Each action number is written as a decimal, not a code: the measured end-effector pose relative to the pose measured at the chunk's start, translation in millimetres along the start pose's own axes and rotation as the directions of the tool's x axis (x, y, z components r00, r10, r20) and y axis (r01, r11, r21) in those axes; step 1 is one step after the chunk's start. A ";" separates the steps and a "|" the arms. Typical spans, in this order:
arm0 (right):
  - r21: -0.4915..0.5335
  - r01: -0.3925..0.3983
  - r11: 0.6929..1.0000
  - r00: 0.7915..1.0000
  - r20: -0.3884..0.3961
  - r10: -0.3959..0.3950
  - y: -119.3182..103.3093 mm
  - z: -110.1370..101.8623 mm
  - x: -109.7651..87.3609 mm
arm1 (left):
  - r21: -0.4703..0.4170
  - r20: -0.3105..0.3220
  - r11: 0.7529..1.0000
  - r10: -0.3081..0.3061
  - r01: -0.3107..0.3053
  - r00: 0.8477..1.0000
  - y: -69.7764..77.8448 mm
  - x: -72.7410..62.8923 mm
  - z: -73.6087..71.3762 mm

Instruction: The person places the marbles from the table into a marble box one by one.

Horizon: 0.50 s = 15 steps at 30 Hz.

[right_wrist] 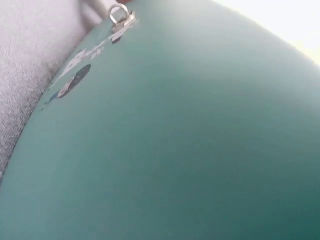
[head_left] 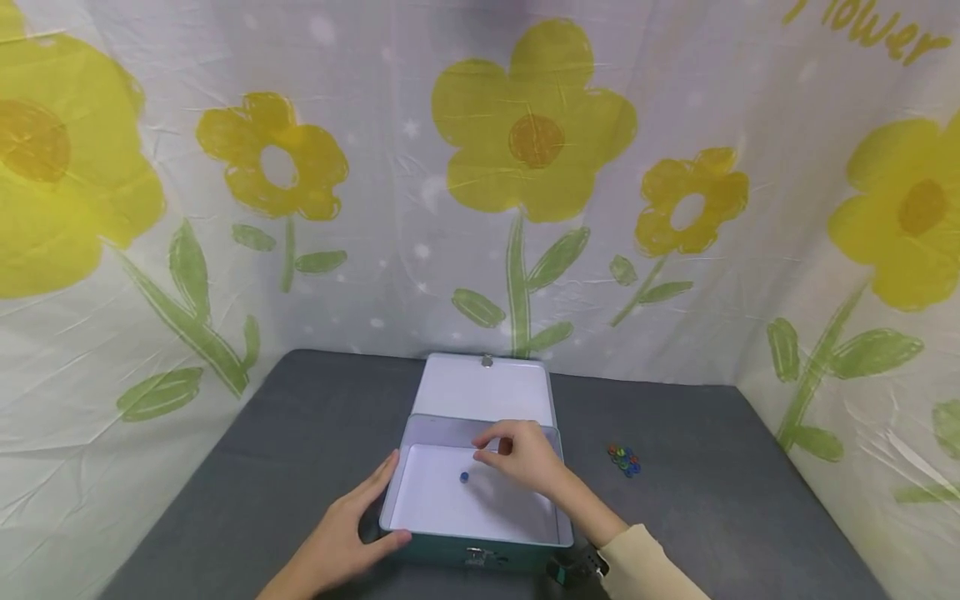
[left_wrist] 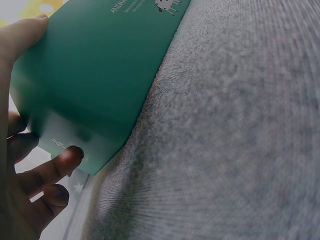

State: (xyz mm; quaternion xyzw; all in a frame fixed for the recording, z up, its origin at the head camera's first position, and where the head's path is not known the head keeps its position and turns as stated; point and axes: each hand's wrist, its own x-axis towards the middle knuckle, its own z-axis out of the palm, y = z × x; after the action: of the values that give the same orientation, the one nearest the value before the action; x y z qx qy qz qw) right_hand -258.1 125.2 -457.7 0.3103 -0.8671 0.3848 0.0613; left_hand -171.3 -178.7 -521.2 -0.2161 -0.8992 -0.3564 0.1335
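Note:
A teal metal box (head_left: pixel 450 546) with a white inside stands with its lid (head_left: pixel 483 387) folded back. My left hand (head_left: pixel 345 529) rests on the box's near left corner, thumb at the front rim and fingers along the left side. In the left wrist view, the same hand (left_wrist: pixel 30 170) lies against the green wall. Over the box's inside hovers my right hand (head_left: pixel 525 457), its thumb and forefinger bent toward each other with a small gap between the tips. Below those tips a small blue piece (head_left: pixel 464 477) shows against the white bottom.
Small coloured pieces (head_left: pixel 624 460), some ring-like, lie in a pile right of the box on the dark grey table cover (head_left: pixel 697 500). A metal latch (head_left: pixel 476 556) sits on the box front. A flower-printed curtain (head_left: pixel 390 250) encloses the table's back and sides.

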 end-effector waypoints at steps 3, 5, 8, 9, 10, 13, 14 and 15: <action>0.005 0.019 1.000 0.999 -0.030 -0.019 -1.2 -4.7 -2.3 | -0.005 0.004 1.000 -0.010 0.010 1.000 -0.6 2.4 -0.5; 0.013 0.033 0.999 0.998 -0.046 -0.033 -1.1 -7.2 -4.7 | -0.008 0.007 1.000 -0.013 0.013 1.000 -0.5 3.6 -0.5; 0.032 0.052 0.998 0.997 -0.065 -0.050 -0.6 -9.8 -9.7 | -0.018 0.019 0.999 -0.027 0.028 0.999 -0.3 4.2 0.1; 0.038 0.059 0.998 0.996 -0.070 -0.056 -1.0 -10.6 -11.8 | -0.018 0.024 0.999 -0.034 0.034 0.999 -0.1 3.9 0.5; 0.041 0.065 0.997 0.995 -0.077 -0.062 -0.9 -11.1 -14.0 | -0.023 0.030 0.999 -0.041 0.041 0.999 0.2 3.4 0.7; 0.044 0.083 0.996 0.991 -0.109 -0.078 -2.0 -13.5 -21.4 | -0.037 0.045 0.998 -0.057 0.059 0.997 1.2 1.5 1.1; 0.044 0.090 0.995 0.989 -0.124 -0.084 -2.5 -14.7 -24.0 | -0.035 0.047 0.997 -0.061 0.063 0.997 1.7 0.8 0.8; 0.047 0.089 0.995 0.987 -0.140 -0.081 -3.0 -16.2 -26.6 | -0.034 0.049 0.997 -0.062 0.064 0.997 2.0 0.1 0.4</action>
State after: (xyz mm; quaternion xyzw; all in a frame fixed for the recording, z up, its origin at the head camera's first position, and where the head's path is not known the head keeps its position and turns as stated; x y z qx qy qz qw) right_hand -237.2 148.2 -453.8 0.3213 -0.8362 0.4254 0.1291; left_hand -170.4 -177.1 -520.3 -0.1982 -0.9020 -0.3711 0.0968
